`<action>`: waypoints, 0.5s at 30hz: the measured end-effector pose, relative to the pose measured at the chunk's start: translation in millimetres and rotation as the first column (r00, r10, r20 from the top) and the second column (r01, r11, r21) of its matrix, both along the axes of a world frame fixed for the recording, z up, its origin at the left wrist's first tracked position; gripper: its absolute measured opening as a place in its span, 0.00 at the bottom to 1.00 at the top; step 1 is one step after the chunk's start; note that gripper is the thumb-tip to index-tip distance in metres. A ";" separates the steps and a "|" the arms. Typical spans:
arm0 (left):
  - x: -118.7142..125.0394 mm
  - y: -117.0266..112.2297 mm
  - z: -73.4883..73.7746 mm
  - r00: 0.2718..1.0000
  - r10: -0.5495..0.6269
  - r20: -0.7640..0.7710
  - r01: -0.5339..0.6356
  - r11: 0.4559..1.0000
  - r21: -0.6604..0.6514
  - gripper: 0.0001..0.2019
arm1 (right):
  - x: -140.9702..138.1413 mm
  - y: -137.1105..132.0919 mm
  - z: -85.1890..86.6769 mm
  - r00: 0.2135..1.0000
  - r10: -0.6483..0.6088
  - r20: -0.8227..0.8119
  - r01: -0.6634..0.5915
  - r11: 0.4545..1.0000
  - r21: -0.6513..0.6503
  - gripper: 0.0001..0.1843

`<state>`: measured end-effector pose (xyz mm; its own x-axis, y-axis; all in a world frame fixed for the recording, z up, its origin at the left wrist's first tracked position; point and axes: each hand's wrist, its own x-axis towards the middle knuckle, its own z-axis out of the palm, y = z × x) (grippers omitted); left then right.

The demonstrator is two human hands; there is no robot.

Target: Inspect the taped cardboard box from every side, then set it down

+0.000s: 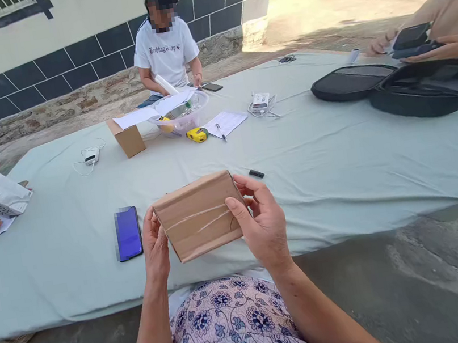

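Note:
Between my two hands, above the near edge of the table, I hold a small brown cardboard box (198, 227), slightly tilted. Two pale scuffed lines run across its upper face. My left hand (155, 245) grips the box's left end, its fingers partly hidden behind it. On the right end, my right hand (264, 220) has its thumb on the upper face and its fingers round the edge. A smartphone (128, 233) with a blue screen lies left of my left hand. Just beyond my right hand is a small black object (256, 173).
A pale green cloth (342, 177) covers the table. Beyond the box are a yellow tape measure (197, 135), a clear plastic basin (182, 122), a paper with a pen (221, 132) and another carton (127, 141). An open black case (427, 87) lies right. Other people work around the table.

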<state>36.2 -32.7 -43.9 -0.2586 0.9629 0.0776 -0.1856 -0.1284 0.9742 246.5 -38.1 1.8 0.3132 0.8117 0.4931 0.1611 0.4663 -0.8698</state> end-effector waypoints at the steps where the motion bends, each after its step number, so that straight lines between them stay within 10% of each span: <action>1: 4.0 -3.7 5.0 0.999 0.033 -0.004 -0.033 0.999 -0.001 0.33 | -1.4 0.0 -1.1 1.000 -0.002 0.001 0.002 1.000 0.005 0.17; 15: 23.2 -30.6 67.5 0.820 0.129 -0.557 -0.187 0.981 -0.048 0.37 | -18.1 -17.7 -9.3 0.978 -0.066 0.197 0.020 0.974 0.226 0.22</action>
